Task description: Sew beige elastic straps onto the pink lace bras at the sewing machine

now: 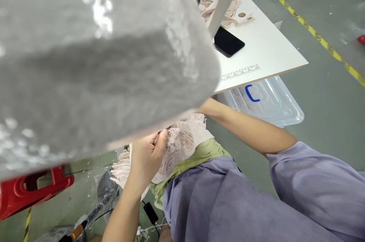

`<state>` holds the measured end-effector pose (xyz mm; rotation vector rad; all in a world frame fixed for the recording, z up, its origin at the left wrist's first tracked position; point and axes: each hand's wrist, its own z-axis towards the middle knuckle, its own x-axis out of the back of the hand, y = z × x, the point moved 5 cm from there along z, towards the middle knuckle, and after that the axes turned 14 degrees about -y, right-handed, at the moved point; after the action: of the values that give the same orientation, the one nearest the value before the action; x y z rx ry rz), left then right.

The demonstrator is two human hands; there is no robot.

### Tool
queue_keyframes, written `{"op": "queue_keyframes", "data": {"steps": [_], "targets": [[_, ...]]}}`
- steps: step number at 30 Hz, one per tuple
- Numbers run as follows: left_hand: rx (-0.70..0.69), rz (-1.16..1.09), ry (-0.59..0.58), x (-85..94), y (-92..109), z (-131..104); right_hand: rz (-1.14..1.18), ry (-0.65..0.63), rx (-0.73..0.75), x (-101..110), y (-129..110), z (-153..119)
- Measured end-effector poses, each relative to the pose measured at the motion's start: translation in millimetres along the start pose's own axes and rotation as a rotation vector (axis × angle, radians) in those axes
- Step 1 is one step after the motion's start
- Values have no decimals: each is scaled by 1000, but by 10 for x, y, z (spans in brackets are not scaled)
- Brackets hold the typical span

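My left hand [149, 154] is closed on pale pink lace fabric [178, 139], with the thumb pressed on top near its upper edge. The lace has an openwork pattern and hangs in loose folds over my lap. My right hand is hidden behind a large blurred grey object [108, 70] close to the camera. Only the right wrist and forearm [242, 128] show, reaching in beside the fabric. Beneath the lace lies a green cloth [199, 158]. More layered pale fabric [122, 169] hangs to the left of my left hand.
A white table [265, 40] carries a black phone [229, 42], a clear ruler [241, 71] and pale fabric scraps [211, 6]. A clear plastic lid with a blue handle [252, 93] sits below its edge. A red stool [37, 188] and cables [154, 226] are on the left.
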<state>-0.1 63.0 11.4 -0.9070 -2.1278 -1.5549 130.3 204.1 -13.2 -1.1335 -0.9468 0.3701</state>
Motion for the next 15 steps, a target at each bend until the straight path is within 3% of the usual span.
{"op": "queue_keyframes", "data": {"steps": [15], "targets": [[-66,71,47,2,63,4,47,24,-1,102,-93,-46]]}}
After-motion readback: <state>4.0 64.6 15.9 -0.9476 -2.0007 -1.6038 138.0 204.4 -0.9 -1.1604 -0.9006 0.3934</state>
